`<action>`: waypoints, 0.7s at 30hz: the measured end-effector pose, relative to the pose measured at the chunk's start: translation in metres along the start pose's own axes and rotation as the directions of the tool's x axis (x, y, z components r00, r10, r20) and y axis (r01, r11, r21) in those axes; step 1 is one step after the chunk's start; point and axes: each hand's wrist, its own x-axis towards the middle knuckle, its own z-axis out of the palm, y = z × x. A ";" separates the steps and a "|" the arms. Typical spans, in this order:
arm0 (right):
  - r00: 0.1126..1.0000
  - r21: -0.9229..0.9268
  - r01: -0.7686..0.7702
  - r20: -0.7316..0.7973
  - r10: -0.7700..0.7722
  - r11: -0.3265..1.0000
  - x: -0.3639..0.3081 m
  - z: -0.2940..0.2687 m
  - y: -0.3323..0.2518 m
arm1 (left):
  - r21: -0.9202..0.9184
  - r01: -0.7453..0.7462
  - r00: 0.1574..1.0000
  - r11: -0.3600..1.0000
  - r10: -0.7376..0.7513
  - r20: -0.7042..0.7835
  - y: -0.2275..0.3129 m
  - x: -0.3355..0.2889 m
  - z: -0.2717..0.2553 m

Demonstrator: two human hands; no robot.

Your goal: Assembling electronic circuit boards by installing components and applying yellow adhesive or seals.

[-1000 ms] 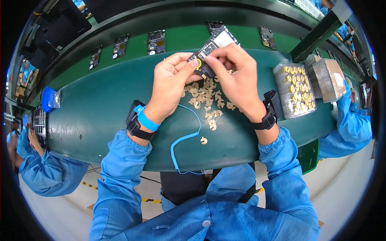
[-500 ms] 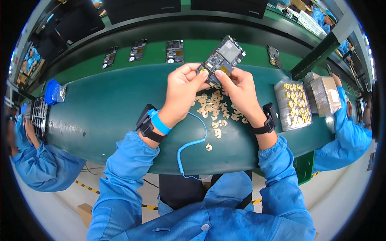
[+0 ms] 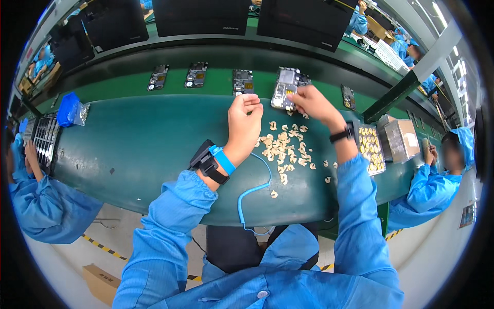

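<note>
My right hand (image 3: 315, 104) is closed on the near right edge of a dark circuit board (image 3: 288, 77) with a pale metal shield, over the far edge of the table mat. Behind it, part of another board (image 3: 304, 80) shows. My left hand (image 3: 244, 123) is raised to the left of the board and apart from it. Its fingers are curled toward the thumb; what lies between them, if anything, is too small to make out. Below my hands, many small beige curved scraps (image 3: 280, 147) are scattered on the green mat (image 3: 154, 149).
Several boards (image 3: 196, 75) lie along the green strip beyond the mat. At right stand a clear tray of round yellow pieces (image 3: 370, 147) and a wrapped stack (image 3: 401, 139). A blue bag (image 3: 67, 109) lies left. A coiled blue cord (image 3: 242, 201) crosses the front edge. Co-workers sit on both sides.
My left hand has let go of the board and drawn away to its left. My right hand has moved the board slightly away from me and turned it more upright. The view has shifted.
</note>
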 end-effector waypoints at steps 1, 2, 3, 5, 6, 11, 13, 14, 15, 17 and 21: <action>1.000 -0.010 -0.020 0.023 0.020 1.000 0.017 -0.006 0.000 | 0.014 0.011 1.000 1.000 -0.011 0.007 -0.001 0.000 0.000; 1.000 -0.072 -0.010 -0.010 0.009 0.997 0.034 -0.015 0.013 | 0.001 0.009 1.000 1.000 -0.009 0.016 -0.004 0.000 0.004; 0.999 -0.132 0.002 -0.037 -0.007 0.991 0.052 -0.021 0.029 | 0.016 0.026 0.999 1.000 -0.027 0.039 -0.007 0.000 0.004; 0.993 -0.280 -0.005 -0.114 -0.028 0.960 0.066 -0.028 0.049 | 0.020 0.035 0.998 0.999 -0.036 0.060 -0.010 0.000 0.006; 0.945 -0.336 -0.024 -0.314 -0.088 0.942 0.068 -0.031 0.060 | 0.036 0.042 0.997 0.998 -0.044 0.069 -0.011 0.000 0.007; 0.815 -0.544 -0.433 -0.578 0.053 0.719 0.046 -0.020 0.072 | 0.062 0.055 0.993 0.997 -0.061 0.099 -0.005 -0.003 -0.001; 0.811 -0.506 -0.415 -0.582 0.056 0.756 0.046 -0.021 0.084 | 0.024 0.071 0.990 0.997 -0.073 0.122 0.004 -0.005 0.004; 0.808 -0.468 -0.391 -0.587 0.052 0.793 0.045 -0.025 0.090 | -0.013 0.081 0.987 0.997 -0.079 0.141 0.009 -0.006 0.009; 0.798 -0.465 -0.407 -0.600 0.058 0.787 0.043 -0.029 0.096 | -0.020 0.083 0.984 0.996 -0.078 0.159 0.014 -0.008 0.012; 0.732 0.059 -0.214 -0.652 0.200 0.975 0.046 -0.023 0.093 | -0.028 0.227 0.946 0.973 -0.214 0.243 0.019 -0.009 0.010; 0.604 0.140 -0.061 -0.783 0.148 0.988 0.023 -0.015 0.069 | 0.010 0.231 0.907 0.973 -0.219 0.359 0.023 -0.012 0.005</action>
